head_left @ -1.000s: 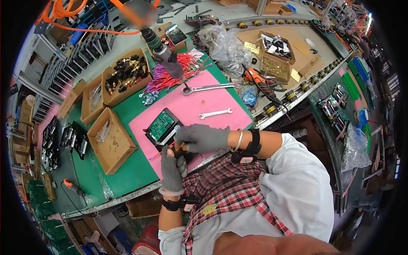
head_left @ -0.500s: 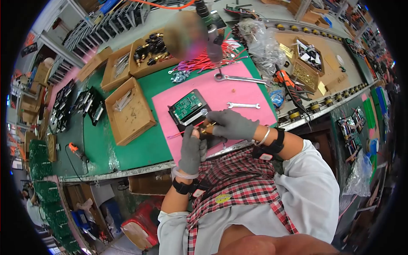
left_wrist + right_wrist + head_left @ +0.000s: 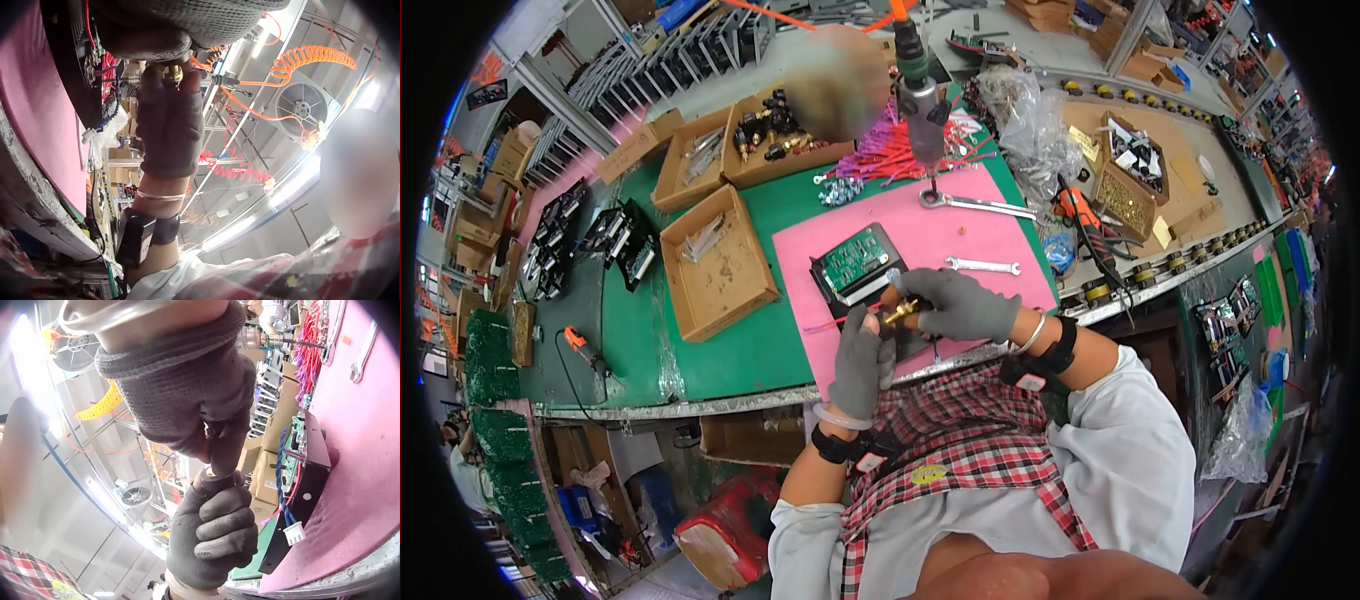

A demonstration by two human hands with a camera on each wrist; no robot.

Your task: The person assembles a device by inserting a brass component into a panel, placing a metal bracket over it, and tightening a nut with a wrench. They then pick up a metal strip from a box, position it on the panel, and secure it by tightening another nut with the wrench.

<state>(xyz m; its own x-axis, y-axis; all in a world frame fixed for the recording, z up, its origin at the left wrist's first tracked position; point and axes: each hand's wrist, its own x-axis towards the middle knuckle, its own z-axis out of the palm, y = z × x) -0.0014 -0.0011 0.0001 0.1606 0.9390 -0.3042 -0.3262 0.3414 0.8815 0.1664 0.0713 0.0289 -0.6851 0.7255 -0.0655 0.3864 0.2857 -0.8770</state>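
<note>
Both gloved hands meet over the near edge of a pink mat [image 3: 800,260]. A brass fitting with a dark part [image 3: 900,311] lies between them. My left hand [image 3: 860,370] curls round its dark end, the thumb up against it, as the right wrist view shows too. From the other side, my right hand [image 3: 970,303] pinches the brass end between thumb and fingers. Just beyond them sits a black housing [image 3: 297,500] with a green circuit board [image 3: 858,260]. Red and blue wires trail from it, with a white plug [image 3: 294,534] on the blue ones.
A ratchet wrench [image 3: 990,206] and an open-end wrench [image 3: 983,265] lie on the mat. Over the mat hangs a power screwdriver [image 3: 923,120]. Left stands a cardboard tray [image 3: 730,285]; behind it, a box of black-and-brass fittings [image 3: 800,170]. Red cables [image 3: 900,150] lie at the back.
The head view has swung, so the bench sits further right in it. More of the brass shows between my hands now; both keep hold of the fitting.
</note>
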